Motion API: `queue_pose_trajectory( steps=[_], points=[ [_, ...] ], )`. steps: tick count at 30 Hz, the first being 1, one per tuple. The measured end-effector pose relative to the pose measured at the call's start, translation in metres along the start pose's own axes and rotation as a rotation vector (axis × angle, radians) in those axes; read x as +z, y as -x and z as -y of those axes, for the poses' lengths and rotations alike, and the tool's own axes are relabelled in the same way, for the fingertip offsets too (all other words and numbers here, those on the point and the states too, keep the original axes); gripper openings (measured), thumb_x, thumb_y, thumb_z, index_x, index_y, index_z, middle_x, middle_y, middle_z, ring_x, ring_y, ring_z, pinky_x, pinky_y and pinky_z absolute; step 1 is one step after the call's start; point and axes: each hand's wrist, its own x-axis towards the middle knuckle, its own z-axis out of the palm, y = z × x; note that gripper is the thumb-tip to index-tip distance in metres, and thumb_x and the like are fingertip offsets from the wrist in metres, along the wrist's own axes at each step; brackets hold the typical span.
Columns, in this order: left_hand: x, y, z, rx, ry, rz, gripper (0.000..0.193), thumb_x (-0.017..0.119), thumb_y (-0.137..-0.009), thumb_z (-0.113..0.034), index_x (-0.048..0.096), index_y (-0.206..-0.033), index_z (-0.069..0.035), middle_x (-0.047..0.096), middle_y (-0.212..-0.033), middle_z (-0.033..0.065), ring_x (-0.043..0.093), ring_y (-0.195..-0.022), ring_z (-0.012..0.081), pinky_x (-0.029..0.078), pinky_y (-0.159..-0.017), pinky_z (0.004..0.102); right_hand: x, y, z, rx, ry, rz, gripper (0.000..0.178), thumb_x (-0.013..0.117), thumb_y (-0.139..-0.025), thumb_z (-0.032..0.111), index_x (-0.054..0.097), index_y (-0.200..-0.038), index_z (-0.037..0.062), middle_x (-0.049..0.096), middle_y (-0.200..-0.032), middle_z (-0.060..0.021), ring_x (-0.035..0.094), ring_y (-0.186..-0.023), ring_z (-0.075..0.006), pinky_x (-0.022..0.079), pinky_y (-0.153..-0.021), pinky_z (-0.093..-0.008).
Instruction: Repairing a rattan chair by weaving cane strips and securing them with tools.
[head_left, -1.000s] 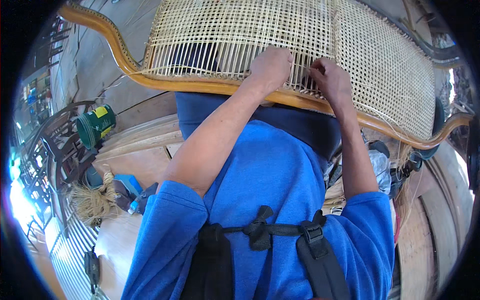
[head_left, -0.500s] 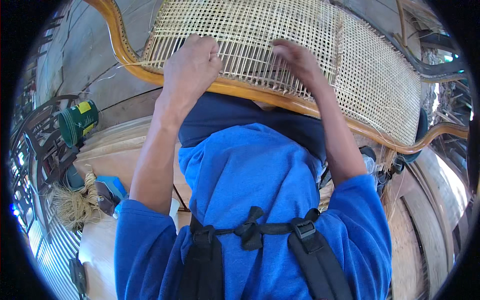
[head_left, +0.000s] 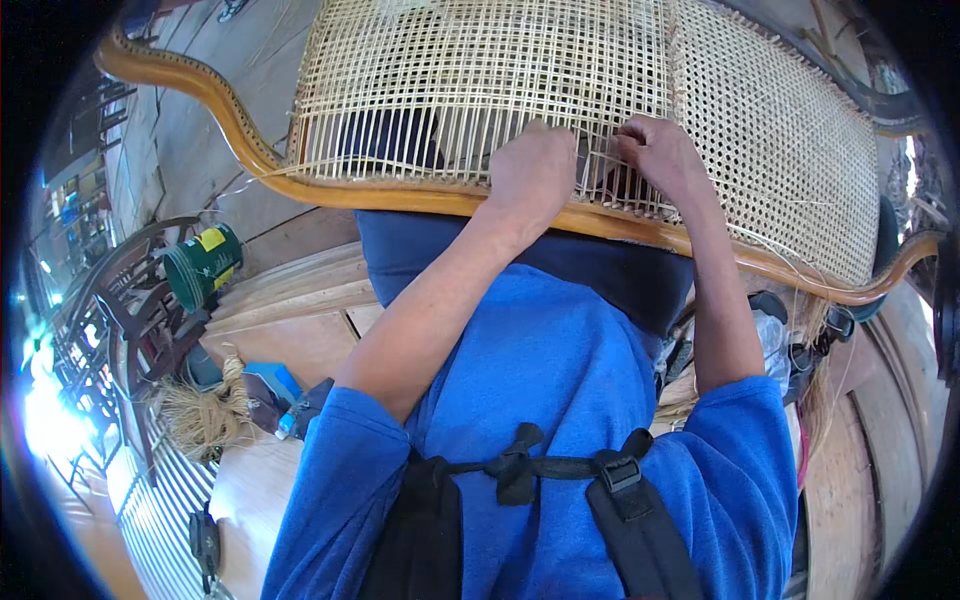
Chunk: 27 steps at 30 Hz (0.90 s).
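A wide panel of pale woven cane (head_left: 420, 65), held in a curved, varnished wooden frame (head_left: 400, 198), lies across my lap. Its weave is tight on the right; near the front rail, long gaps show between upright strands. My left hand (head_left: 535, 178) is closed over this looser part, knuckles up, pinching what looks like a cane strand; its fingertips are mostly hidden. Just to its right, my right hand (head_left: 668, 165) bends over the weave with thumb and forefinger pinched at a strand. A narrow gap of cane separates the two hands.
A green bucket (head_left: 203, 268) lies tipped at left by dark carved wooden furniture (head_left: 130, 320). Below it are a bundle of loose fibre strips (head_left: 205, 418) and a blue box (head_left: 275, 382). A clear plastic bag (head_left: 772, 340) sits beside my right arm. Loose strands hang over the right rail.
My left hand has moved right along the front rail, close to my right hand. My right hand has shifted slightly right and down, its fingers now at the weave. The view has shifted.
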Motion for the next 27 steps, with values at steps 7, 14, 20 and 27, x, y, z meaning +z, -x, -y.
queue_pose_trajectory(
  steps=[7, 14, 20, 27],
  points=[
    [-0.003, 0.007, -0.015, -0.028, -0.136, -0.011, 0.014, 0.053, -0.082, -0.016, 0.065, -0.080, -0.007, 0.060, -0.082, 0.0158, 0.063, -0.074, 0.0328, 0.051, -0.065, 0.0427, -0.002, 0.001, 0.001, -0.067, 0.022, -0.016, 0.024, 0.058, -0.080, 0.025, 0.065, -0.087, 0.0027, 0.064, -0.087, -0.0197, 0.061, -0.082, -0.0349, 0.048, -0.076, -0.0421],
    [0.000, -0.016, -0.004, -0.246, 0.078, 0.220, 0.018, 0.053, -0.077, -0.017, 0.065, -0.079, -0.003, 0.065, -0.087, 0.0210, 0.063, -0.079, 0.0351, 0.050, -0.070, 0.0449, 0.004, -0.005, -0.002, -0.099, 0.090, -0.021, 0.026, 0.054, -0.078, 0.026, 0.065, -0.084, 0.0029, 0.063, -0.086, -0.0210, 0.061, -0.083, -0.0354, 0.048, -0.077, -0.0437],
    [0.006, -0.014, -0.004, -0.335, 0.149, 0.160, 0.023, 0.053, -0.075, -0.022, 0.067, -0.078, -0.004, 0.065, -0.085, 0.0208, 0.063, -0.082, 0.0370, 0.050, -0.073, 0.0447, 0.000, -0.003, 0.005, -0.049, 0.132, 0.038, 0.027, 0.055, -0.076, 0.027, 0.064, -0.086, 0.0030, 0.063, -0.089, -0.0211, 0.061, -0.086, -0.0360, 0.048, -0.079, -0.0436],
    [-0.008, -0.012, 0.005, -0.124, 0.099, 0.031, 0.024, 0.050, -0.083, -0.022, 0.066, -0.082, -0.004, 0.064, -0.076, 0.0180, 0.061, -0.073, 0.0349, 0.049, -0.070, 0.0423, 0.013, -0.001, 0.009, 0.005, 0.184, -0.009, 0.027, 0.056, -0.082, 0.032, 0.065, -0.090, 0.0079, 0.064, -0.091, -0.0177, 0.062, -0.088, -0.0332, 0.048, -0.079, -0.0439]
  ],
)
